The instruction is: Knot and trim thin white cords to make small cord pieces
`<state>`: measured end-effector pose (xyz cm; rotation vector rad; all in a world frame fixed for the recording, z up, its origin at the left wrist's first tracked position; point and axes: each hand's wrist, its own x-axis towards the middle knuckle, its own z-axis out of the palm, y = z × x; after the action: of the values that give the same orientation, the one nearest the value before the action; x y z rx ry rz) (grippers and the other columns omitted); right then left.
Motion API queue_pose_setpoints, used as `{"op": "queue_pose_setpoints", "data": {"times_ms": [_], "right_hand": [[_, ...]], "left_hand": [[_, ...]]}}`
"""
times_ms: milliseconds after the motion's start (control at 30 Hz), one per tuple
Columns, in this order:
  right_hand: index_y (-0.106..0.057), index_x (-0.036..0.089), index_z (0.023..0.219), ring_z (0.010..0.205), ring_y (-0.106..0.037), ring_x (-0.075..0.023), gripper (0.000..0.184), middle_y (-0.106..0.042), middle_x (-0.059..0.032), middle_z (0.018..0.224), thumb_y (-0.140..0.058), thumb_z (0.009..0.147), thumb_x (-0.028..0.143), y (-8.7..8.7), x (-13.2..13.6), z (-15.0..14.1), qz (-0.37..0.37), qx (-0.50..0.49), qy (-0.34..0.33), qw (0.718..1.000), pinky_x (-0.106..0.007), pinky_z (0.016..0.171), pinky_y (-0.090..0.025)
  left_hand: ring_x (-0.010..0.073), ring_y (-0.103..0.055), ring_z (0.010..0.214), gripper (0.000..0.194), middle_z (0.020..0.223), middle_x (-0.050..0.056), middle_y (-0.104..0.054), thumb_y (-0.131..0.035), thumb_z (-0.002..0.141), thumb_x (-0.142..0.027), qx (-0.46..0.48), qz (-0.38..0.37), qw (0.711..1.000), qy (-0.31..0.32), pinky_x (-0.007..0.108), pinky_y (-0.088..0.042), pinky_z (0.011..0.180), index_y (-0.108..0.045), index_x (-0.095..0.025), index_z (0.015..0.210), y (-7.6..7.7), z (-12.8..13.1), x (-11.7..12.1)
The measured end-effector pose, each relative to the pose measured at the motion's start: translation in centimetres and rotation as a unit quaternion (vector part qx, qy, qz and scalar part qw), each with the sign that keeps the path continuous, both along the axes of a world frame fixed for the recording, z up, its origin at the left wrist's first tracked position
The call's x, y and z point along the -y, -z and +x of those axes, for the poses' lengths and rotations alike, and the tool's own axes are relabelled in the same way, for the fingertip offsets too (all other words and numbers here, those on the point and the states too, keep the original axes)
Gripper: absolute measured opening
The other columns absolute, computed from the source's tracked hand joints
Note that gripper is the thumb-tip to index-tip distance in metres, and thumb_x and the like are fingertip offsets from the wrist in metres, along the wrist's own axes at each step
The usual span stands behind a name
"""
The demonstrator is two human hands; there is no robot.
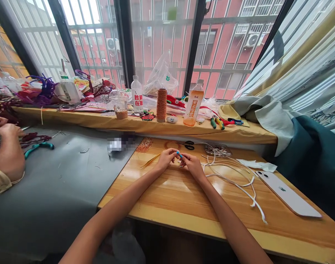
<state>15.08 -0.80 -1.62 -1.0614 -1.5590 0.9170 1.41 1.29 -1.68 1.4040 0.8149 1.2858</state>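
Observation:
My left hand [166, 158] and my right hand [191, 163] meet over the wooden table, fingers closed in a pinch. Bits of bright blue [179, 154] show at the fingertips where they come together. Whatever is pinched there is too small to make out. Thin golden strands [151, 161] stretch out on the left, close to my left hand; whether it holds them I cannot tell. Beside my right hand, long white cords [236, 183] lie in loose curves on the table. Black-handled scissors [189, 145] rest just beyond my hands.
A phone [290, 194], a white tissue [257, 165] and a clear tray of small pieces [217, 149] lie to the right. Copper-coloured thread [144, 145] lies back left. Bottles, pliers [217, 123] and a thread spool [161, 105] crowd the sill. Another person's arm [8, 154] is at left.

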Motion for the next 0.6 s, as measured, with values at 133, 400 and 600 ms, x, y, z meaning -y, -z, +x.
{"op": "queue_pose_setpoints", "data": {"times_ms": [133, 400, 600], "right_hand": [[-0.064, 0.015, 0.081, 0.044, -0.053, -0.009, 0.033, -0.057, 0.0002, 0.06, -0.057, 0.065, 0.042, -0.13, -0.04, 0.06, -0.019, -0.026, -0.015, 0.999, -0.021, 0.042, -0.045], [-0.06, 0.014, 0.073, 0.048, -0.057, -0.0108, 0.033, -0.061, -0.0034, 0.066, -0.059, 0.06, 0.044, -0.19, -0.41, 0.11, -0.072, -0.076, -0.027, 0.994, -0.021, 0.042, -0.044], [-0.062, 0.013, 0.074, 0.039, -0.051, -0.0086, 0.025, -0.057, 0.0, 0.053, -0.054, 0.066, 0.036, -0.35, 0.12, 0.01, -0.051, -0.001, -0.016, 0.999, -0.019, 0.036, -0.036]], "left_hand": [[0.0049, -0.042, 0.043, 0.028, 0.055, 0.0, -0.055, -0.061, 0.062, -0.034, 0.015, -0.003, 1.0, 0.001, 0.018, -0.034, 0.042, -0.059, -0.009, 0.074, 0.25, -0.14, -0.56], [0.0043, -0.041, 0.04, 0.03, 0.054, 0.0, -0.057, -0.061, 0.061, -0.036, 0.002, -0.017, 1.0, 0.016, 0.019, -0.032, 0.041, -0.061, -0.008, 0.073, 0.28, -0.4, -1.0], [0.006, -0.045, 0.043, 0.026, 0.053, 0.001, -0.057, -0.06, 0.062, -0.033, 0.0, -0.013, 1.0, 0.026, 0.018, -0.034, 0.041, -0.059, -0.009, 0.069, 0.23, -0.19, -0.64]]}}
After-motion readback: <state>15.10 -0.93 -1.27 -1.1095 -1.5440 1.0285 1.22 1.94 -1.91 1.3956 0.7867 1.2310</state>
